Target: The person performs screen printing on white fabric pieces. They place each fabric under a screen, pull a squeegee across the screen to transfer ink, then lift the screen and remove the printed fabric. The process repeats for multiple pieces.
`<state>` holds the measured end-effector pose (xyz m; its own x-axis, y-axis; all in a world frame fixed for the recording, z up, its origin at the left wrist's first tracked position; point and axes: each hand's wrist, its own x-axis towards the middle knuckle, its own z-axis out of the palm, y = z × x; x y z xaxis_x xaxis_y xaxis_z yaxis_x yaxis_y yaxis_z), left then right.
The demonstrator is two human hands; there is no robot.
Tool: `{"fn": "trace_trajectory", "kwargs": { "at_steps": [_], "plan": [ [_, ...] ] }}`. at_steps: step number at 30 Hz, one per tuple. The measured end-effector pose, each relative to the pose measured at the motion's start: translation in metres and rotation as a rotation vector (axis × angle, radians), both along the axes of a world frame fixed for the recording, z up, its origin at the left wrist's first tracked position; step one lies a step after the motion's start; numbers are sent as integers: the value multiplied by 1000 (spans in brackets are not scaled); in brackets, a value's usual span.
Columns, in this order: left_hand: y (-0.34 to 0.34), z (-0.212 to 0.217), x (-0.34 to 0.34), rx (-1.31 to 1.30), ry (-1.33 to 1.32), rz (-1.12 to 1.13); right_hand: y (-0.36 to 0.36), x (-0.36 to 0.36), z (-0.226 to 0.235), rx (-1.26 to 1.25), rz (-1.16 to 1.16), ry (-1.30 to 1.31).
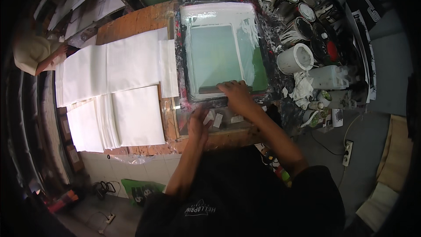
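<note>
Leaning over a big brown wooden table (131, 22) here, which runs across the middle of the frame. The dark-rimmed rectangular screen with pale green mesh (180, 52) sits top centre, square in front of me, I'd guess so I can reach its full length. The upper pile of folded white fabric (131, 57) and the lower pile of folded white fabric (138, 116) lie centre left, apart from the paint-smeared round cans (290, 34) at upper right, probably to stay clean. A white cylindrical tub (285, 63) stands just below those cans, likely for easy reach.

My right hand (237, 94), dead centre, has its fingers curled over a long dark straight bar (208, 90) lying at the near end of the mesh, near its middle, which looks like a good spot for even pressure. My left hand (199, 125) is by the screen's near edge, blurry; can't tell if it's pinching or bracing anything.

Count, big to small: one table, one screen, two fabric piles (layers uncountable), at least four cans, one tub, two hands, one bar, at least three small white scraps (217, 120) below it.
</note>
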<state>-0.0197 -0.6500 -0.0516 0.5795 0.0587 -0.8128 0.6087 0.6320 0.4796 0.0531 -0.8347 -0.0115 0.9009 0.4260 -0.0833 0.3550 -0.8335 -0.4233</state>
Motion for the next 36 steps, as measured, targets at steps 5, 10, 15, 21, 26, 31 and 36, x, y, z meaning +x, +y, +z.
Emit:
{"fn": "trace_trajectory", "kwargs": {
  "at_steps": [5,10,15,21,26,31,36],
  "plan": [
    [1,-21,3,-36,20,66,3,1,-17,-11,-88,150],
    [4,-30,4,-103,54,69,13,-26,-40,-63,-86,-64],
    [-8,-6,11,-67,66,118,16,19,-56,-53,-83,-282],
    [-3,-26,-1,-69,52,135,25,134,-74,-95,-120,-354],
    [-1,-32,-5,-53,98,102,21,249,-61,-142,-150,-135],
    [-5,-10,1,-11,108,101,9,325,-46,-81,-237,-88],
    [0,-3,1,-28,61,30,-1,336,-76,-148,-214,-262]
  ]
}}
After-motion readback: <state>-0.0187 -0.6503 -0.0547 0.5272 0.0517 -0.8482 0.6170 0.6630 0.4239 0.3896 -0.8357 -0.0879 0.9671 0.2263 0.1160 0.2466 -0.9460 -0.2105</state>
